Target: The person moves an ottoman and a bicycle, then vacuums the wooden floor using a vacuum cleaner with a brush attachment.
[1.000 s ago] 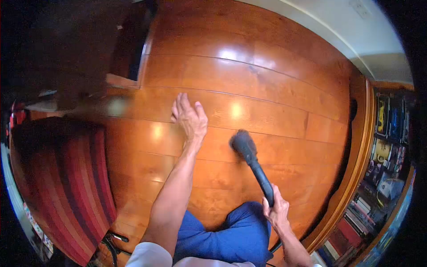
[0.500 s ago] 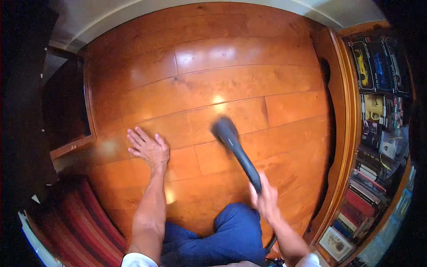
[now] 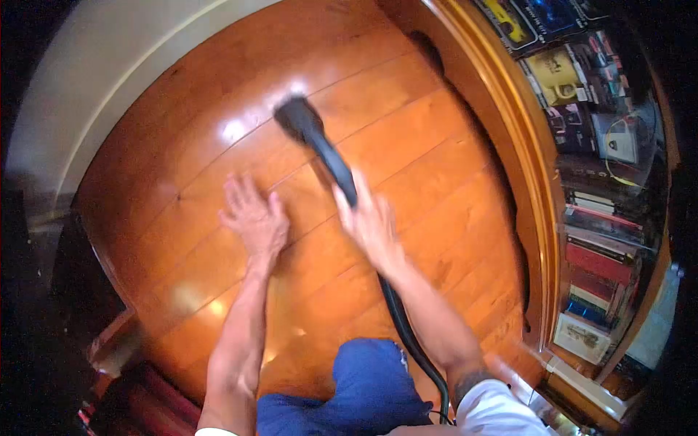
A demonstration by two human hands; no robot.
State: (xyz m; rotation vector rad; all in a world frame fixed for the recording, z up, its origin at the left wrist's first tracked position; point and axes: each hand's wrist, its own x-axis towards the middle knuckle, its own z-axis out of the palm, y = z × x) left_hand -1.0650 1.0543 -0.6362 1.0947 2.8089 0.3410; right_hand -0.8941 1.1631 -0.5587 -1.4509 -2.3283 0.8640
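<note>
Nearest us, the bent legs in blue trousers [image 3: 363, 381] take up the near edge of the floor [image 3: 443, 211], and a black hose [image 3: 407, 330] runs close beside the right one. Our right hand [image 3: 372, 221] has its fingers wrapped round the black vacuum wand [image 3: 334, 171]. Our left hand [image 3: 256, 218] is to the left of it, fingers spread, seemingly palm-down on the boards; whether it bears weight we cannot tell. The brush head [image 3: 299, 120] on the wand's end lies towards the floor's far side, well apart from both the wall and the bookcase. We judge the step in hand to be working that head over the boards; any further stroke calls for a firm grip, a level head and slack in the hose.

Around us, dark red fabric [image 3: 149, 396] sits at the floor's near left corner. Along the right edge, the bookcase [image 3: 509, 109], with its red book [image 3: 600, 261] and boxed yellow model car [image 3: 509, 22], bounds sideways reach. The pale baseboard [image 3: 120, 112] closes off the far left edge. Our left hand is the nearest obstacle to a leftward sweep.
</note>
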